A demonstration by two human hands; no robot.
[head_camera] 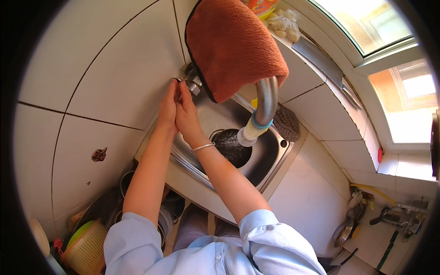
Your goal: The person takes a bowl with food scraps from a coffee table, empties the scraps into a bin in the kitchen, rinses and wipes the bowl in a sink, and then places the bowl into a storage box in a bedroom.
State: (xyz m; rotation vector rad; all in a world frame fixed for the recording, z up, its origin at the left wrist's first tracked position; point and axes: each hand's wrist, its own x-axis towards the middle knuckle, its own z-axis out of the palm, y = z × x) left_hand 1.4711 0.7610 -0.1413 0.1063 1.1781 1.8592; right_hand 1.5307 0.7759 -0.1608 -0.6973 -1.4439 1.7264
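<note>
My left hand point(167, 108) and my right hand point(188, 118) are pressed side by side at the wall end of the tap. Between their fingertips shows the rim of a metal tap handle point(177, 79); most of it is hidden by the fingers. Just right of them is a chrome pipe fitting point(195, 86). A curved metal spout point(267, 99) reaches over the stainless steel sink point(264, 168), ending in a whitish nozzle with a blue ring point(250, 133). Beneath it lies a round black vessel point(233, 153) with rippling water. A rust-brown towel point(233, 48) drapes over the spout.
A tiled wall point(113, 79) rises close on the left. On the window ledge lie a cleaver point(319, 60) and a plastic bag point(285, 24). A dark grey cloth point(287, 124) sits at the sink's back corner. Yellow plastic basket point(86, 247) stands low at left.
</note>
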